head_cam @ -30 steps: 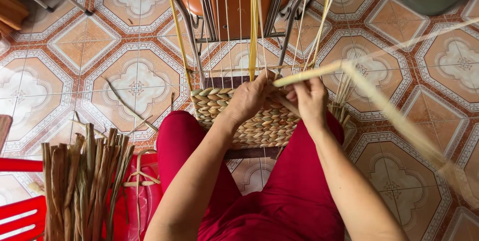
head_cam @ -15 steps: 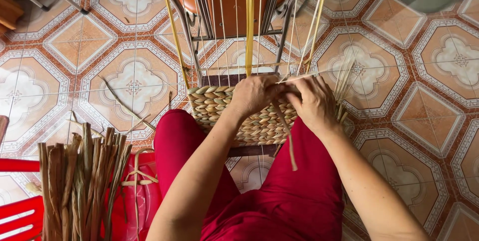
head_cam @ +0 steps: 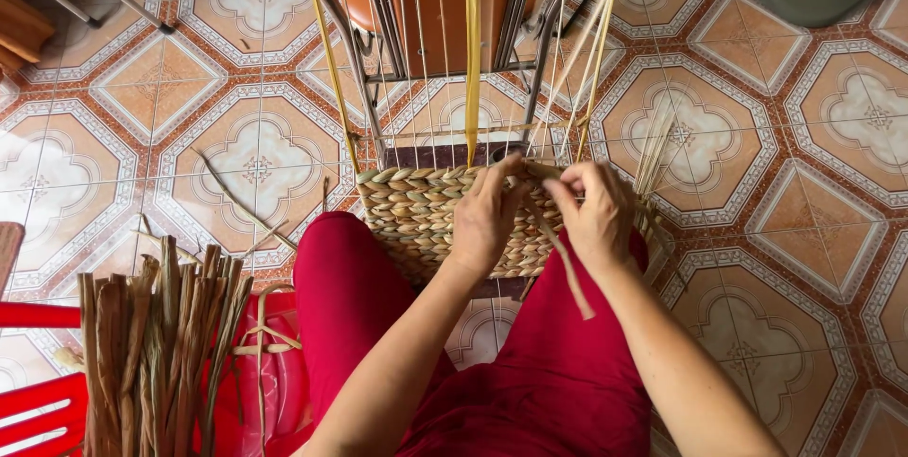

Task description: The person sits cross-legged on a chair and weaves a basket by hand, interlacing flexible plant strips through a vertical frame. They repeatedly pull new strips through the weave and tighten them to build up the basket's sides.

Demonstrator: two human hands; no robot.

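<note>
While both hands work at the top edge of a half-woven basket panel [head_cam: 416, 216], a person in red trousers [head_cam: 530, 372] plaits dried fibre across the lap. At the right end of the top row, the left hand [head_cam: 487, 220] presses flat on the braided rows, fingers closed over the weave, and the right hand [head_cam: 596, 216] pinches a loose flat strand [head_cam: 566, 263] that trails down over the knee. Pale upright stakes [head_cam: 471, 60] rise from the panel along a metal frame [head_cam: 378, 12]. Judging by this, the strand is mid-tuck and needs pulling snug behind the next stake. Beside the left knee, a red plastic crate [head_cam: 38, 400] stands near a bundle of dried stalks [head_cam: 156, 353], whether inside it I cannot tell.
</note>
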